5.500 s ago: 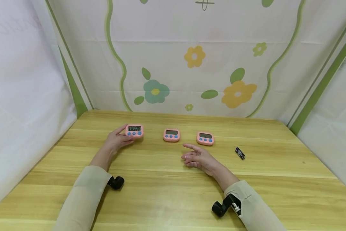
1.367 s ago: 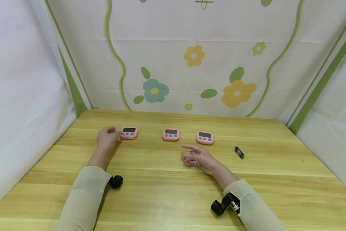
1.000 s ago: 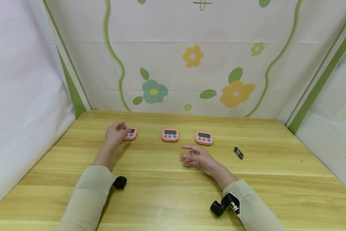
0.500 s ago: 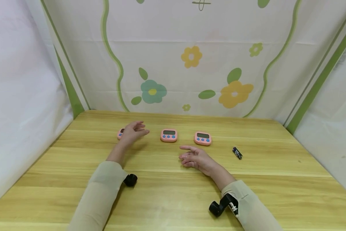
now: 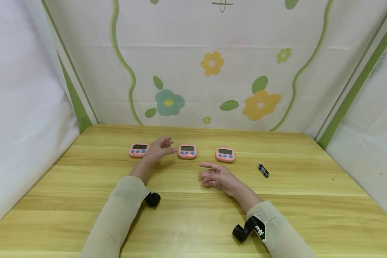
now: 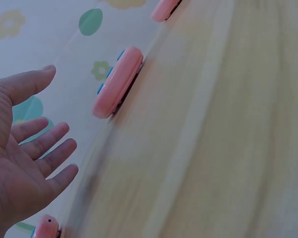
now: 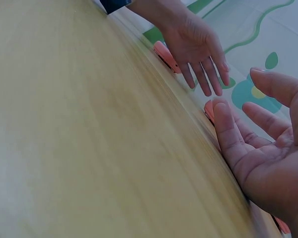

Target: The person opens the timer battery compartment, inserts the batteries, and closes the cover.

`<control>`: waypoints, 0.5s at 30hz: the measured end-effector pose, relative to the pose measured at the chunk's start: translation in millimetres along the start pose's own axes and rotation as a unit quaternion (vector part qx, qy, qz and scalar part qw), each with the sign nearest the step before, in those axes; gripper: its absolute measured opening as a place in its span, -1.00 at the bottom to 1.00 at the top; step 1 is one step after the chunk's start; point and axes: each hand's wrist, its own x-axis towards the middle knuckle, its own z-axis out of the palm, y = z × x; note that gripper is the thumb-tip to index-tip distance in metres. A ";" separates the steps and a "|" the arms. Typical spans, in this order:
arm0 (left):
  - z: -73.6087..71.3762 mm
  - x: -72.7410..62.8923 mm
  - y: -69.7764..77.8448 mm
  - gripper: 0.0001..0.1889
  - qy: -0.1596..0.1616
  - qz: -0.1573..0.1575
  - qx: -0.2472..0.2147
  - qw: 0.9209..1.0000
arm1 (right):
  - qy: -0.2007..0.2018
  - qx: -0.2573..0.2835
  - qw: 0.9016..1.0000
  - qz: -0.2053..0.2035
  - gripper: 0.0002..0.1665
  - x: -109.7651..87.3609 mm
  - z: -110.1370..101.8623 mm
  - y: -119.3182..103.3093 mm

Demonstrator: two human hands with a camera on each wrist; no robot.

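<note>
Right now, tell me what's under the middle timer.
The middle timer lies on the table; the spot directly beneath is covered, so anything else there can't be seen.

Head view: left timer (image 5: 137, 151) part-hidden behind left hand (image 5: 157, 149); dark item (image 5: 263, 171) too small to identify. Right wrist view: right hand (image 7: 275, 156) edge-cropped

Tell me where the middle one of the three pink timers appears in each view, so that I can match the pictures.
Head: the middle pink timer is just below the centre.
Left wrist: the timer is left of centre, upper half, seen from its side.
Right wrist: the timer is right of centre, mostly hidden.
Shared landmark: the teal flower.
</note>
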 end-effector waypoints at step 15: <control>23.2 10.3 -11.1 -0.34 0.007 0.006 -0.001 1.000 | 0.001 0.002 1.000 0.003 -0.37 -0.4 4.3 -1.5</control>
